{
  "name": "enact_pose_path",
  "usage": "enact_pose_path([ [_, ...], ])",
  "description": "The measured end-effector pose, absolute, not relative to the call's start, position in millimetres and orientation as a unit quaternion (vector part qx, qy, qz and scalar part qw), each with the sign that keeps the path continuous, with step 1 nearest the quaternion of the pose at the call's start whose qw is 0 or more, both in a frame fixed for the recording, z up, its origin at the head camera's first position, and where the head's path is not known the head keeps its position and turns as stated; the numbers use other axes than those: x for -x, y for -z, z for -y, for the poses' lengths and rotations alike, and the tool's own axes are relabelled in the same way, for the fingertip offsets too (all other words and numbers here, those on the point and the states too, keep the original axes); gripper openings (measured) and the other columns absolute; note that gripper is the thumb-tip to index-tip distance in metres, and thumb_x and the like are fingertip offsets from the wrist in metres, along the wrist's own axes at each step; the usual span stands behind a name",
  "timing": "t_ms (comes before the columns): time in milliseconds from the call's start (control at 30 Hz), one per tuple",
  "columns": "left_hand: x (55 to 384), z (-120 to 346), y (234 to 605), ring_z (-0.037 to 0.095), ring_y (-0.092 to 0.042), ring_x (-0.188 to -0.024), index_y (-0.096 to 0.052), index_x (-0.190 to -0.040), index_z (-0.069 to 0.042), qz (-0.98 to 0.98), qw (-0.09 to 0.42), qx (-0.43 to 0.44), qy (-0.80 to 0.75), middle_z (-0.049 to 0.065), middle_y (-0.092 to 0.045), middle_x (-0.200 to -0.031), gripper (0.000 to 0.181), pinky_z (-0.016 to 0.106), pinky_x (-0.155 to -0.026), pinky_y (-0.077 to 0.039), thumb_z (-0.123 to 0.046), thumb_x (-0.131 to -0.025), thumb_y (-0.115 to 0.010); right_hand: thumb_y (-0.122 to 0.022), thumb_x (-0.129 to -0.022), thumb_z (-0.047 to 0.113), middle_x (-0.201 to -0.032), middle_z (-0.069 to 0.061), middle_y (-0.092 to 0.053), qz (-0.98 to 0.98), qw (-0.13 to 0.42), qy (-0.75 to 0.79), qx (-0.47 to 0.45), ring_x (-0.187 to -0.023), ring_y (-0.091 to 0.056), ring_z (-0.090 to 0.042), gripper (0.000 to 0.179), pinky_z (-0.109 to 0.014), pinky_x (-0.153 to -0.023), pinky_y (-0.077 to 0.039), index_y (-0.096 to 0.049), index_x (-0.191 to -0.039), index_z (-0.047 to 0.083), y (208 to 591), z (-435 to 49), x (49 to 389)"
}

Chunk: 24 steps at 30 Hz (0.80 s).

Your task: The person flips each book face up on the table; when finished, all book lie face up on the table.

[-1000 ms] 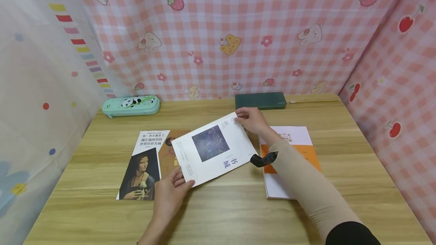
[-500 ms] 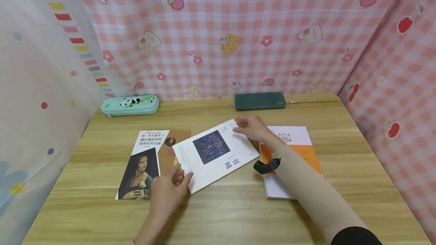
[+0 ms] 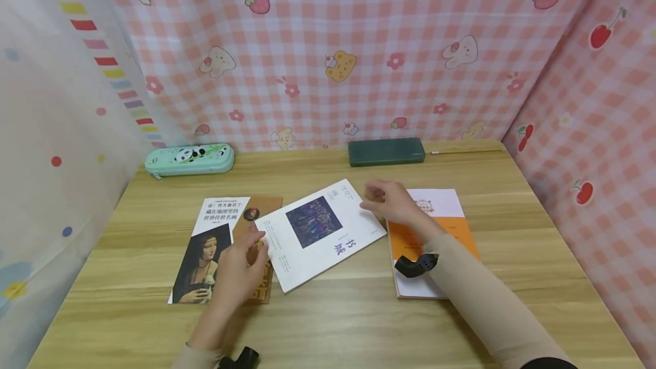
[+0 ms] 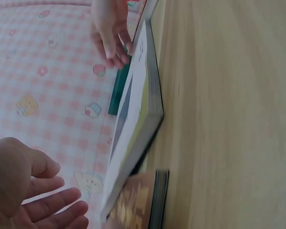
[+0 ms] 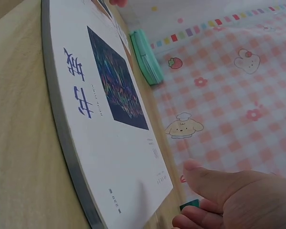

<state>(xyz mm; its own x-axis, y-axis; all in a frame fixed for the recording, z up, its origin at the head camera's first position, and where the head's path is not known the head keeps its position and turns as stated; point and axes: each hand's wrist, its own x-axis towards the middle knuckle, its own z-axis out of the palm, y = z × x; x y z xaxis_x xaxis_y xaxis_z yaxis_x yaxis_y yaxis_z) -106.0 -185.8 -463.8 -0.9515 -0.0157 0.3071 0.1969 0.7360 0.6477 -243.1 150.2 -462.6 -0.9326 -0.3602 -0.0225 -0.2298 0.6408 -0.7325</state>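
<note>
A white-covered book (image 3: pixel 320 255) with a dark square picture lies slanted mid-table. Its left corner rests over the brown part of a book with a portrait painting (image 3: pixel 197 269). My left hand (image 3: pixel 238 269) hovers over that portrait book, beside the white book's left edge; in the left wrist view its fingers (image 4: pixel 57 202) spread loosely, holding nothing. At the white book's upper right, my right hand (image 3: pixel 394 204) is apart from the cover, fingers loosely bent and holding nothing. Under the right forearm lies an orange and white book (image 3: pixel 456 232), partly hidden.
Along the back edge stand a mint panda pencil case (image 3: pixel 189 159) and a dark green case (image 3: pixel 386 151), with a thin stick (image 3: pixel 466 151) to the right. Patterned cloth (image 3: pixel 287 33) closes off the wooden table (image 3: pixel 338 329) at back and sides.
The white book has been lowered onto the table and let go. My left hand has moved left off its corner; my right hand has drawn slightly right and down from its edge.
</note>
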Motion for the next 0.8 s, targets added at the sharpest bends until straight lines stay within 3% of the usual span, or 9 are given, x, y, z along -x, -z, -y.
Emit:
enact_pose_path([
  [367,134,209,474,0.044,-0.059,-0.122,-0.061,-0.13,0.01,0.927,0.104,0.128,0.336,0.028,-0.061,-0.133,0.045,0.056,-0.099,-0.05,0.012,-0.086,-0.062,-0.081,-0.088,0.02,-0.113,-0.014,-0.072,-0.907,0.072,0.37,0.187,-0.098,-0.067,-0.027,0.05,-0.042,-0.087,-0.058,-0.065,-0.129,-0.003,463,-163,227],
  [600,152,220,471,0.049,-0.045,-0.135,-0.051,-0.14,0.012,0.937,0.025,0.164,0.308,0.033,-0.047,-0.146,0.06,0.06,-0.11,-0.039,0.008,-0.083,-0.071,-0.084,-0.085,0.024,-0.107,-0.006,-0.072,-0.924,0.092,0.326,0.177,-0.082,-0.058,-0.02,0.054,-0.032,-0.072,-0.051,-0.066,-0.131,0.003,464,-167,217],
  [800,162,226,469,0.048,-0.043,-0.137,-0.05,-0.143,0.008,0.938,-0.02,0.176,0.297,0.03,-0.048,-0.147,0.072,0.058,-0.114,-0.036,0.003,-0.078,-0.081,-0.091,-0.076,0.03,-0.093,-0.001,-0.065,-0.93,0.098,0.3,0.188,-0.075,-0.051,-0.019,0.054,-0.032,-0.067,-0.042,-0.07,-0.121,0.009,465,-169,211],
])
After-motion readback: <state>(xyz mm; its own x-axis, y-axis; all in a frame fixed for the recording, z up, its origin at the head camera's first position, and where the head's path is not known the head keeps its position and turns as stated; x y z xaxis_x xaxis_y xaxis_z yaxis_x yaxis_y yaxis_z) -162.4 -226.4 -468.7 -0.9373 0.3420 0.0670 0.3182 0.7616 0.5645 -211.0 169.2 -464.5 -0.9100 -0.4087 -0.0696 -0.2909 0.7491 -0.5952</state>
